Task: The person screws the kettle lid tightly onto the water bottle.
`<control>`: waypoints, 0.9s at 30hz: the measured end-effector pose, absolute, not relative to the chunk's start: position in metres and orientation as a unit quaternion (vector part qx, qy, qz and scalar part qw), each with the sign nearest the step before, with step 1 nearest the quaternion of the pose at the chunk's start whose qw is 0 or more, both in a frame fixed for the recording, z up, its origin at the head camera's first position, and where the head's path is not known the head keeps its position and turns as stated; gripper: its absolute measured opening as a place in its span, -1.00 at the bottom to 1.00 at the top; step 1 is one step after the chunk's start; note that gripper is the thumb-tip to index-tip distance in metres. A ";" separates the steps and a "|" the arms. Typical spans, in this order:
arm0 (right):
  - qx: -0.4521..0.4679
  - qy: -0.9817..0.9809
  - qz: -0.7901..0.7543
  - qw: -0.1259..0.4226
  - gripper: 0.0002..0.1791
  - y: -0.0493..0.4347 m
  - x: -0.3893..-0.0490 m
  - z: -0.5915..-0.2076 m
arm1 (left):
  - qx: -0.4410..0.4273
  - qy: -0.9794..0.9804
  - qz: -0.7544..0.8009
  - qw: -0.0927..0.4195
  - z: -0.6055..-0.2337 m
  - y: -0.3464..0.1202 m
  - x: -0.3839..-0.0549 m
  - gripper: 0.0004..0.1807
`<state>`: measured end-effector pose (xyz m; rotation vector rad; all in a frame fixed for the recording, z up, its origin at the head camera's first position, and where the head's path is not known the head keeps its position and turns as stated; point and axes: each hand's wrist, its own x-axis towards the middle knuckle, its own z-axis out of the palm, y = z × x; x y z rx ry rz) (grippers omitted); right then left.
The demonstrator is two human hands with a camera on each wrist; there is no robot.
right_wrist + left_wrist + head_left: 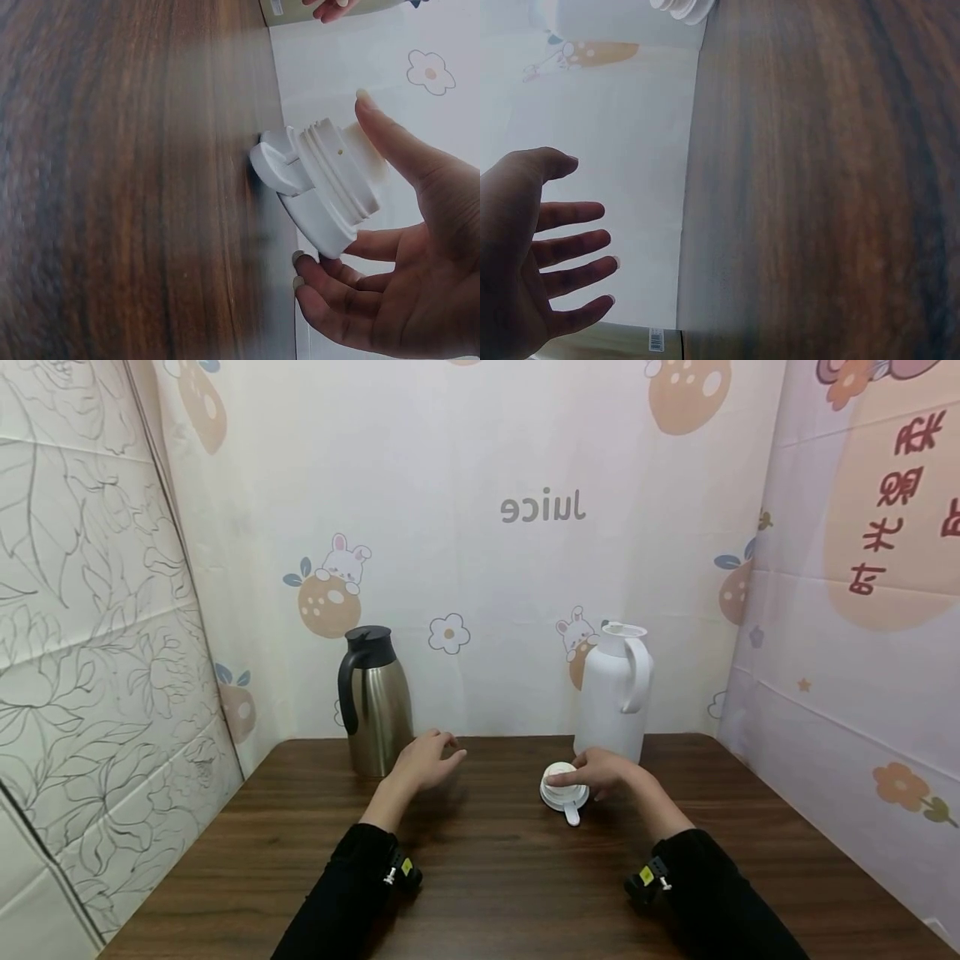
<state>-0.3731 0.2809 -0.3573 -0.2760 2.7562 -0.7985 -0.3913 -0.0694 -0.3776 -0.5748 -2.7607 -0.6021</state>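
An upturned white jug lid (564, 789), with its threaded neck upward and a tab toward the front, is at the right of the table. My right hand (603, 770) holds this lid; the thumb reaches across its top and the fingers curl at its rim in the right wrist view. Behind that hand stands a white vacuum jug (611, 702) with an uncovered mouth. My left hand (426, 762) hovers beside a steel vacuum jug (386, 718) with a black top and handle. Its fingers (574, 247) are spread and loosely bent, holding nothing.
Both jugs stand near the back edge of a dark wooden table (495, 885). A printed curtain (465, 568) hangs right behind it, with another patterned curtain (90, 635) on the left and one (847, 677) on the right.
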 end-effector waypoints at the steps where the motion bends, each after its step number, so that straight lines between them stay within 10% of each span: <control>1: -0.099 0.948 -0.275 0.129 -0.16 0.280 -0.373 -0.357 | -0.197 -0.950 -0.206 0.128 -0.377 -0.069 -0.391 -0.56; 27: -0.144 0.939 -0.309 0.053 -0.04 0.264 -0.371 -0.363 | -0.200 -0.950 -0.198 0.132 -0.380 -0.069 -0.390 -0.57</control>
